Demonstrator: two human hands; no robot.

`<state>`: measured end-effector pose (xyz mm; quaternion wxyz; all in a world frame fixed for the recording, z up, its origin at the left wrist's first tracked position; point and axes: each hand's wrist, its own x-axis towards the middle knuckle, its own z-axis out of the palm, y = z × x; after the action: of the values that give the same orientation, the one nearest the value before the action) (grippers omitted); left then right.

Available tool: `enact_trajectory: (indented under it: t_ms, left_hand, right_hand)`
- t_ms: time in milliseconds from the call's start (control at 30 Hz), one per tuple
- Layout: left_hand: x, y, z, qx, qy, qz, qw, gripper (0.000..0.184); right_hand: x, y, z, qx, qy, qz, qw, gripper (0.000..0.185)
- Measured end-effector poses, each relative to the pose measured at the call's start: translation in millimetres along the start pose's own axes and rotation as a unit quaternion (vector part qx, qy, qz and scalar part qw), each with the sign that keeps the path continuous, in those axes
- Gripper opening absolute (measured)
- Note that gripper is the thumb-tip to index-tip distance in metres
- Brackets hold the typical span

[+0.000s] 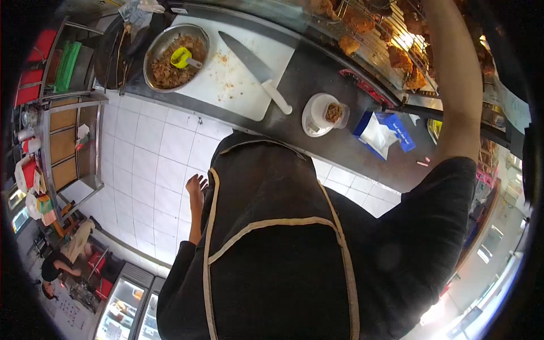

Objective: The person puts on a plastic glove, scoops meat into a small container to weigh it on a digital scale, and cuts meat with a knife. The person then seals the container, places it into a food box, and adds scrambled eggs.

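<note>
My left hand [196,184] hangs beside my apron [266,175], below the counter edge, with its fingers apart and nothing in them. My right arm reaches up past the top edge at the right, in front of the lit display of browned fried pieces [399,56]; the hand itself is out of the picture. On the counter, a small clear cup of chopped brown food [334,112] rests on a white kitchen scale [313,122]. To its right lies an opened blue-and-white packet [381,135].
A large knife [249,58] lies on the white cutting board [241,102] among crumbs. The steel bowl [148,65] beside it holds chopped food and a yellow scoop [180,57]. Shelves [62,136] stand at the left. Another person [54,265] is at the far lower left, near a glass-door fridge [122,306].
</note>
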<state>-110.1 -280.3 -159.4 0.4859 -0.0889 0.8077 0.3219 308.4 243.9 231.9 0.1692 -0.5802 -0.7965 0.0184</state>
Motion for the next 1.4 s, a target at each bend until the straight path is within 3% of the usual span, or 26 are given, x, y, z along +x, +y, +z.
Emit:
enact_trajectory:
  t_ms: [200, 300, 367, 400, 467, 500, 600, 633, 700, 733, 800, 933, 1000, 1100, 1400]
  left_hand:
    - [-2.9, 14.1, -6.4, 0.116, -0.008, 0.006, 0.993, 0.033]
    - [13.3, 42.7, 11.9, 0.019, -0.011, 0.15, 0.989, 0.029]
    - [-30.4, 99.1, 56.0, 0.027, -0.084, 0.275, 0.957, 0.023]
    - [-70.5, 135.8, 84.2, 0.08, -0.137, 0.281, 0.946, 0.021]
    - [-139.2, 179.4, 143.8, 0.158, -0.287, 0.364, 0.872, 0.02]
    - [-146.8, 181.3, 175.0, 0.181, -0.38, 0.401, 0.814, 0.022]
    - [-176.7, 176.7, 246.6, 0.363, -0.519, 0.457, 0.625, 0.033]
    - [-174.9, 165.0, 264.2, 0.36, -0.524, 0.454, 0.624, 0.033]
    - [-169.9, 137.3, 288.9, 0.459, -0.456, 0.621, 0.442, 0.045]
    - [-170.1, 129.1, 294.0, 0.457, -0.462, 0.618, 0.443, 0.045]
    - [-173.5, 124.7, 301.4, 0.56, -0.46, 0.586, 0.362, 0.061]
    - [-186.8, 125.5, 302.4, 0.631, -0.431, 0.547, 0.343, 0.068]
    - [-181.6, 122.9, 302.0, 0.608, -0.411, 0.587, 0.34, 0.074]
    - [-172.3, 114.6, 303.0, 0.584, -0.39, 0.629, 0.333, 0.072]
    - [-182.0, 116.6, 306.8, 0.615, -0.377, 0.615, 0.318, 0.068]
  right_hand:
    - [-24.0, 3.6, 6.1, 0.024, -0.023, 0.021, 0.999, 0.034]
    - [-34.7, 6.6, 5.7, 0.033, -0.029, 0.027, 0.999, 0.033]
    - [-45.5, 11.9, 5.5, 0.041, -0.036, 0.037, 0.998, 0.033]
    - [-52.8, 16.4, 5.3, 0.045, -0.039, 0.045, 0.997, 0.033]
    - [-68.4, 27.6, 2.2, 0.052, -0.048, 0.061, 0.996, 0.033]
    - [-76.2, 34.0, 0.4, 0.054, -0.052, 0.072, 0.995, 0.033]
    - [-103.2, 53.2, -5.9, 0.059, -0.062, 0.111, 0.99, 0.033]
    - [-112.1, 59.4, -7.9, 0.058, -0.064, 0.124, 0.988, 0.033]
    - [-129.5, 70.3, -11.2, 0.062, -0.067, 0.148, 0.985, 0.033]
    - [-137.3, 74.4, -12.4, 0.065, -0.069, 0.159, 0.983, 0.032]
    - [-148.0, 80.4, -13.6, 0.07, -0.067, 0.174, 0.98, 0.032]
    - [-162.0, 86.8, -13.0, 0.092, -0.058, 0.199, 0.974, 0.032]
    - [-166.2, 86.3, -12.8, 0.102, -0.052, 0.206, 0.972, 0.032]
    - [-171.1, 86.0, -11.9, 0.115, -0.044, 0.216, 0.969, 0.032]
    - [-181.9, 83.4, -9.5, 0.169, -0.019, 0.242, 0.955, 0.031]
